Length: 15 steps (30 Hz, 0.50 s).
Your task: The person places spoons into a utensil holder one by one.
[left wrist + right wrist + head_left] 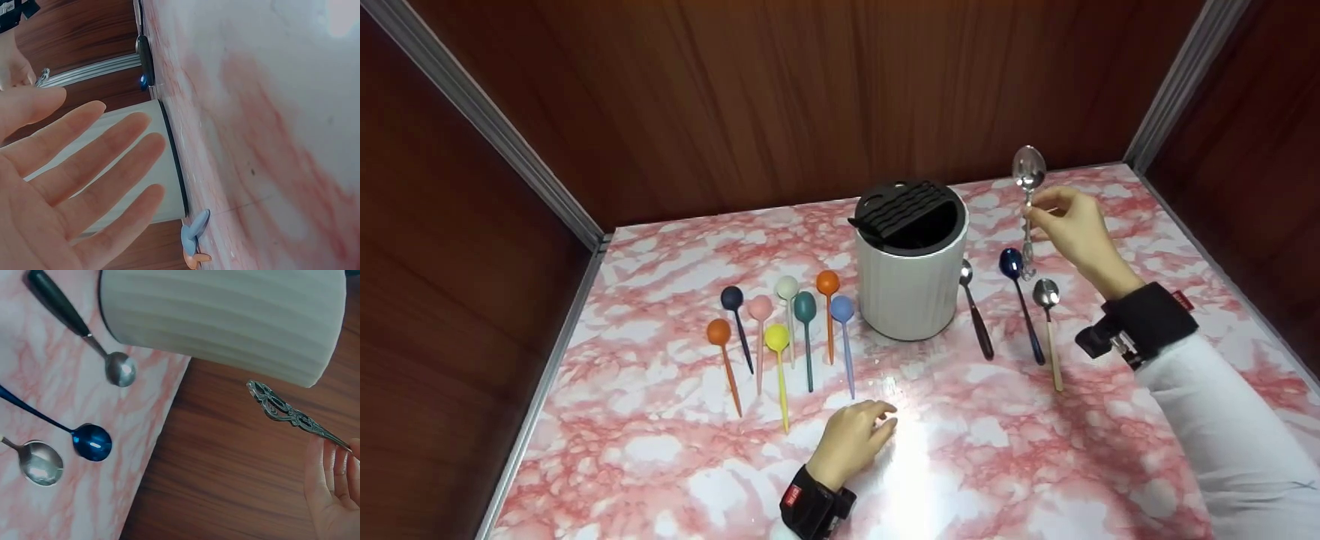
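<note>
My right hand [1071, 225] pinches an ornate silver spoon [1028, 169] near its neck, bowl upward, above the table to the right of the holder. In the right wrist view its openwork handle [287, 413] points toward the white ribbed holder [225, 320]. That holder [907, 296] has a black slotted lid [907, 214]. Below the raised spoon lie a dark-handled spoon [977, 319], a blue spoon [1024, 300] and a cream-handled spoon [1051, 330]. My left hand [853, 439] hovers or rests near the table front, holding nothing; its fingers [112, 152] look extended in the left wrist view.
Left of the holder lie several coloured spoons, among them a yellow one [780, 367], a teal one [808, 337] and a periwinkle one [846, 337]. Wood-grain panels [780, 97] enclose the pink marbled table [660, 450] at the back and sides.
</note>
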{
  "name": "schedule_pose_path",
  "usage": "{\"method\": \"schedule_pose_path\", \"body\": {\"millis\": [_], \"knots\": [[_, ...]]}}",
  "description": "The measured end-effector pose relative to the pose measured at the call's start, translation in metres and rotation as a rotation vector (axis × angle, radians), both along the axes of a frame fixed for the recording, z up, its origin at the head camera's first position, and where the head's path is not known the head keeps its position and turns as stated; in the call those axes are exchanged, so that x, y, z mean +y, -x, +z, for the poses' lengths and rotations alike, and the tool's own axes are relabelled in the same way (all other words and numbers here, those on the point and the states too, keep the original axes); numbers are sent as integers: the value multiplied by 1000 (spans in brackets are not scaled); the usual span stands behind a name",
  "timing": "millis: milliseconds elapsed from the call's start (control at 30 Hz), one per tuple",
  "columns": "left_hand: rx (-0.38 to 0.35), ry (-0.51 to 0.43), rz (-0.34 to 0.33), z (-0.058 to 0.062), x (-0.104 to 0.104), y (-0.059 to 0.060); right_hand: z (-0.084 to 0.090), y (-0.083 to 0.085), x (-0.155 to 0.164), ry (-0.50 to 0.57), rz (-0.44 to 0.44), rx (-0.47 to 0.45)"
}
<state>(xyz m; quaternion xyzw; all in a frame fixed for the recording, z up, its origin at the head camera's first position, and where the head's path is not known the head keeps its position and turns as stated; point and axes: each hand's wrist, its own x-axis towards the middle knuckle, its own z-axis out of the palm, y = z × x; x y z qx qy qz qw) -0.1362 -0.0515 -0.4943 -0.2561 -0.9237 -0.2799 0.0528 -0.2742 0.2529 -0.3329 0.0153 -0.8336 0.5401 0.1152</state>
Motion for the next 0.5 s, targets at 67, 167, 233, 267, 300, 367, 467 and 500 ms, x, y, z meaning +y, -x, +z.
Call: {"method": "schedule_pose_path", "body": {"millis": [67,167,233,267,300,367,467,500], "knots": [[2,-3,-1,0,0,0,3,1,-3,-2,-3,10],[3,-3,0,0,0,0,8,1,-8,-5,-8,37],[1,-3,0,0,0,0,11,1,-12,15,8,54],[-2,-4,1,0,0,0,13,1,-14,25,19,65],[-6,-5,1,0,0,0,14,1,-16,41,36,73],[-12,-5,0,0,0,0,18,0,-20,81,75,83],[-21,-8,-4,0,0,-1,24,-1,-26,114,116,98],[-23,-9,-6,0,0,-1,26,-1,-29,116,123,103]]}}
